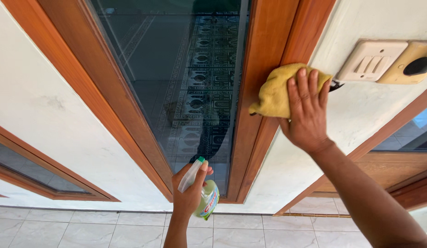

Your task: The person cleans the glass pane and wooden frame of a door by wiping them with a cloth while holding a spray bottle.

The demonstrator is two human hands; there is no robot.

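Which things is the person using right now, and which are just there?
In use:
- yellow cloth, pressed on the wooden window frame by the right hand
- spray bottle, held in the left hand
- window glass

Just there:
- wall switch plate
- white wall
- tiled floor

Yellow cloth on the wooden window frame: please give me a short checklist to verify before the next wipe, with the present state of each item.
1. Right hand presses the yellow cloth flat on the wooden frame: ok.
2. Cloth is apart from the wall switch: ok.
3. Left hand grips the spray bottle firmly: ok.
4. Nozzle points at the glass pane: cannot tell.
5. Liquid remains in the bottle: ok.
6. Cloth is damp: cannot tell.
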